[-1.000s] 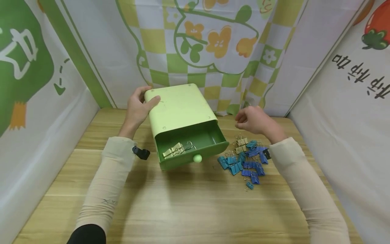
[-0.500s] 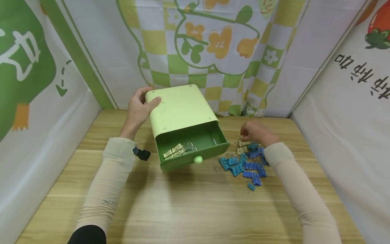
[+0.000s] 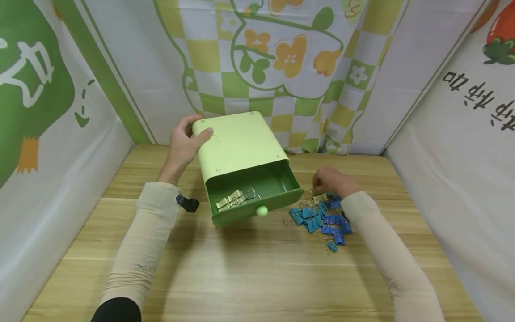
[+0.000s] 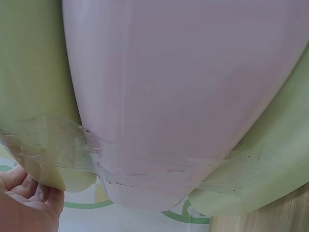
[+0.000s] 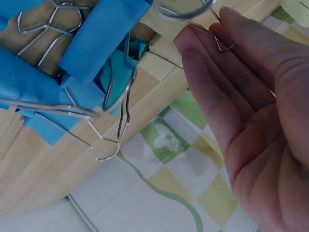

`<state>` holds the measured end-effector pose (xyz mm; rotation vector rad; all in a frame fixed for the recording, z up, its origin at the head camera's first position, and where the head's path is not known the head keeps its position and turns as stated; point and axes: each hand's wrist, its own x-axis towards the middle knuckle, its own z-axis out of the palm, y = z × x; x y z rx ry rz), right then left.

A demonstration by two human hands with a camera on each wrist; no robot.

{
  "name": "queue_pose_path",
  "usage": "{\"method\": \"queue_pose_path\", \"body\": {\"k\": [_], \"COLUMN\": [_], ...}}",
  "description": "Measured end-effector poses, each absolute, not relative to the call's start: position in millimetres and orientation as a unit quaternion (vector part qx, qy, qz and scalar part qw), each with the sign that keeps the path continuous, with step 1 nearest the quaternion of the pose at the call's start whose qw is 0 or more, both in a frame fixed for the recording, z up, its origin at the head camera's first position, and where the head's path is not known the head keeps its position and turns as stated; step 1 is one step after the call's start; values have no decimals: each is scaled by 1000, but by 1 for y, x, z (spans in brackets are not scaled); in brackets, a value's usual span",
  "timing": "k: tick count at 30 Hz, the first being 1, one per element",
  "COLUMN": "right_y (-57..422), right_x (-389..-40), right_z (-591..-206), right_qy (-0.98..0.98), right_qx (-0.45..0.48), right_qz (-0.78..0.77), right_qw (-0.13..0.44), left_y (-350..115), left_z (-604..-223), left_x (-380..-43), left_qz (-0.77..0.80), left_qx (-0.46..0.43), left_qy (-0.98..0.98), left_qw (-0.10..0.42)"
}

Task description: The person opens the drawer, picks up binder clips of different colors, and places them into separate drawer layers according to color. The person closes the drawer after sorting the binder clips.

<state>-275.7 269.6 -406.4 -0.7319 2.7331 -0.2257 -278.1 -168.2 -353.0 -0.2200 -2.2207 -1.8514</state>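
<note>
While the yellow binder clip (image 3: 320,198) lies right of centre on the counter (image 3: 249,273), just below the right hand (image 3: 335,180), those fingers stand narrowly parted around a wire handle (image 5: 220,49), pinch unclear; farther back, upper left, the left hand (image 3: 183,143) grips the drawer box (image 3: 241,143)

Head view. Right wall (image 3: 450,170), toward 2 o'clock: black Chinese characters (image 3: 479,99), tilted; 柿 seems to repeat, rest unsure. Left wall (image 3: 52,174), toward 10: white lettering (image 3: 24,81), cut off, unreadable; dashed arrow (image 3: 82,120) pointing to 6. Left sleeve (image 3: 138,237), toward 8: dark print (image 3: 142,268), only X clear.
</note>
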Motion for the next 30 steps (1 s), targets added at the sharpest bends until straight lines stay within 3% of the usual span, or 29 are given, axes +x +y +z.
{"method": "queue_pose_path", "body": {"k": [16,30], "right_y": [270,282], "right_x": [-275,-276], "right_z": [-403,-408], "right_qy": [942,918], "right_qx": [-210,-165], "right_qz": [-140,-278], "right_qw": [221,229], "left_y": [-170,-168], "left_z": [-354,-355], "left_x": [-279,-279], "left_qz": [-635,-635], "left_qx": [-76,-78], "left_qy": [-758,-758], "left_qw": [126,126]}}
